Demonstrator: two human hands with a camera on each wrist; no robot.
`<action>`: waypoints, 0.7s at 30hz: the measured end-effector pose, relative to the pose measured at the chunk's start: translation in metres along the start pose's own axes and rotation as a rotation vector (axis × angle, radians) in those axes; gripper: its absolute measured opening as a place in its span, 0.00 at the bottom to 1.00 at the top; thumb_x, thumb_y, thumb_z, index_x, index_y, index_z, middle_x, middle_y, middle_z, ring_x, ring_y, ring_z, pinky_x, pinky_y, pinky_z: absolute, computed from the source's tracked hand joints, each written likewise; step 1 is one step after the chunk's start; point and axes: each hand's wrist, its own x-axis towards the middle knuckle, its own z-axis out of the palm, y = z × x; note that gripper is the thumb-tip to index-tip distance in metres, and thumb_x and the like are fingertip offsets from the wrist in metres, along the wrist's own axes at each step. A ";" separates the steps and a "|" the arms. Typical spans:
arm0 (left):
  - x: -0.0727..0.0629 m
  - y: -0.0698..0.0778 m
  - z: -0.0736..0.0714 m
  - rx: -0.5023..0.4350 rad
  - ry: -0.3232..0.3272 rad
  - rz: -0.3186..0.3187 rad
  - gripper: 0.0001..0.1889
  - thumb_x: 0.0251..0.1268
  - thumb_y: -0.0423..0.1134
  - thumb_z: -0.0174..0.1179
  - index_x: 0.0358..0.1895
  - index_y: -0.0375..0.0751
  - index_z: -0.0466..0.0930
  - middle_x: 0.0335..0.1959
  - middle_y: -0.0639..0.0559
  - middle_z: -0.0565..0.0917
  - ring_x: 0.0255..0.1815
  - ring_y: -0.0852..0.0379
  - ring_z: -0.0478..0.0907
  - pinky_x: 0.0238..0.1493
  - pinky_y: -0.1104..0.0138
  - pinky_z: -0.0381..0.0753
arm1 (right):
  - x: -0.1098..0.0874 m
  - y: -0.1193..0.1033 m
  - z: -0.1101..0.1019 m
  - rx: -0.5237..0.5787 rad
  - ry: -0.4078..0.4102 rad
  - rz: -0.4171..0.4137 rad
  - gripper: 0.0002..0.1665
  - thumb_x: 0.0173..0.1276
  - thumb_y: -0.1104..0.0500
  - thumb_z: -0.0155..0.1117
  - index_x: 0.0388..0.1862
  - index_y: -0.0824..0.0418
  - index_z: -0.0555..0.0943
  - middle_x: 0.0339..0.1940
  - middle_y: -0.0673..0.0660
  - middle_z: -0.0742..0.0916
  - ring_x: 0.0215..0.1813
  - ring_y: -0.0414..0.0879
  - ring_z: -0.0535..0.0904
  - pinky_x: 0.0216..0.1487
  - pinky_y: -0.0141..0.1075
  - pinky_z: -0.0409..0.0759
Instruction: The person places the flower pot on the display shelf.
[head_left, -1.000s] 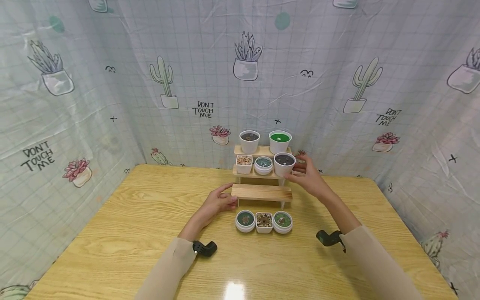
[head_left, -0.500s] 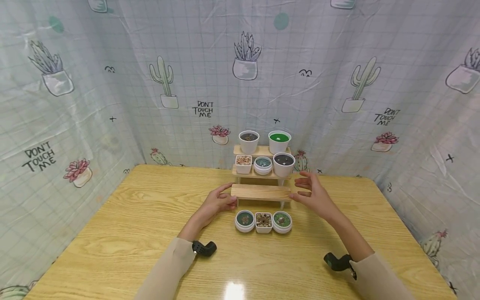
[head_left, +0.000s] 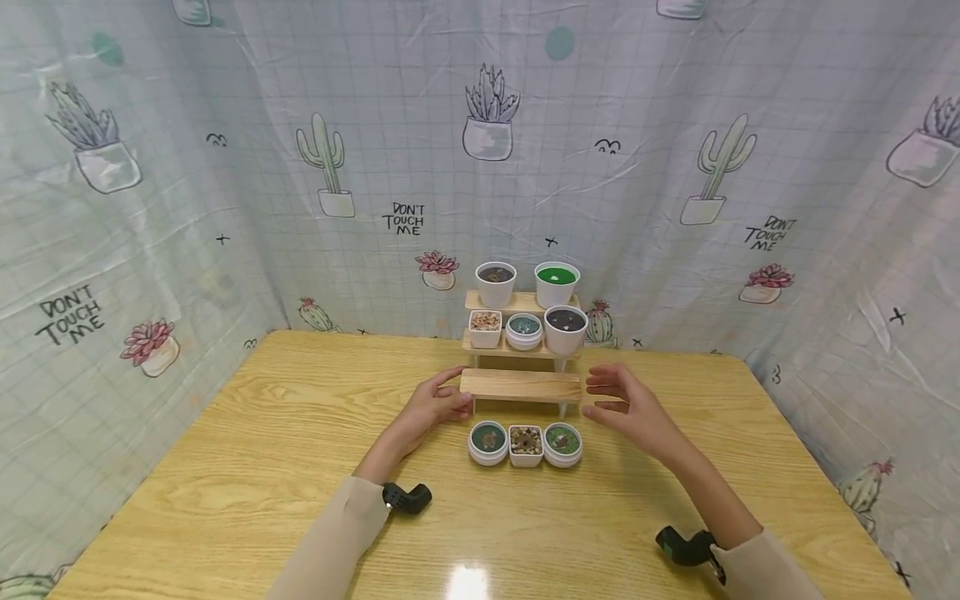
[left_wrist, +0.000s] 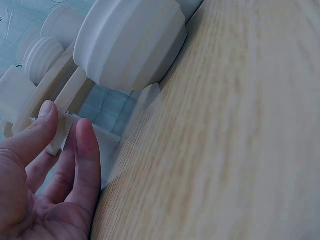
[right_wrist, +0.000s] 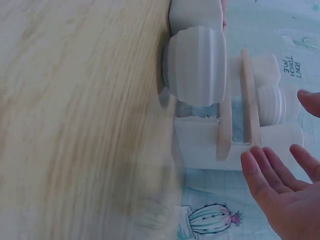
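Observation:
My left hand (head_left: 429, 412) pinches the left end of the lowest step (head_left: 521, 385) of a tiered wooden plant stand, thumb and fingers around its end in the left wrist view. My right hand (head_left: 636, 418) stands beside that step's right end, fingers spread and slightly bent, holding nothing. The middle tier (head_left: 517, 352) bears a square pot of pebbles (head_left: 486, 331), a small round pot (head_left: 524, 332) and a taller pot with dark filling (head_left: 566, 331). On the top tier (head_left: 525, 298) stand a grey-filled pot (head_left: 496, 285) and a green-filled pot (head_left: 557, 285).
In front of the stand, a row on the wooden table (head_left: 337, 400) holds a round pot (head_left: 488, 443), a square pebble pot (head_left: 526, 446) and another round pot (head_left: 562, 445). A printed curtain (head_left: 375, 150) hangs behind and at both sides.
My right hand has left the dark-filled pot on the middle tier and come down, nearer me, beside the lowest step's right end. My left hand has kept its place.

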 end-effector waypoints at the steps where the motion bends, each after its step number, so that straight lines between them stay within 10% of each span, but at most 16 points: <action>1: 0.000 0.000 0.000 0.001 0.000 0.001 0.38 0.74 0.31 0.62 0.82 0.41 0.54 0.41 0.47 0.88 0.43 0.56 0.87 0.49 0.66 0.89 | 0.000 0.001 0.000 0.009 -0.011 -0.003 0.35 0.71 0.65 0.69 0.72 0.68 0.66 0.67 0.73 0.77 0.69 0.67 0.76 0.66 0.45 0.84; 10: 0.004 0.001 0.002 0.007 -0.012 0.002 0.40 0.73 0.32 0.63 0.83 0.41 0.53 0.41 0.49 0.89 0.43 0.57 0.87 0.49 0.66 0.89 | -0.003 0.009 0.003 0.110 -0.111 -0.023 0.34 0.72 0.64 0.68 0.71 0.73 0.66 0.66 0.76 0.78 0.67 0.73 0.76 0.57 0.27 0.83; 21: 0.001 0.000 0.001 0.023 -0.002 -0.001 0.39 0.74 0.31 0.61 0.83 0.42 0.53 0.40 0.49 0.88 0.42 0.58 0.86 0.48 0.67 0.89 | -0.002 0.020 0.009 0.082 -0.308 -0.043 0.34 0.71 0.63 0.70 0.70 0.74 0.69 0.65 0.77 0.77 0.67 0.71 0.75 0.66 0.46 0.83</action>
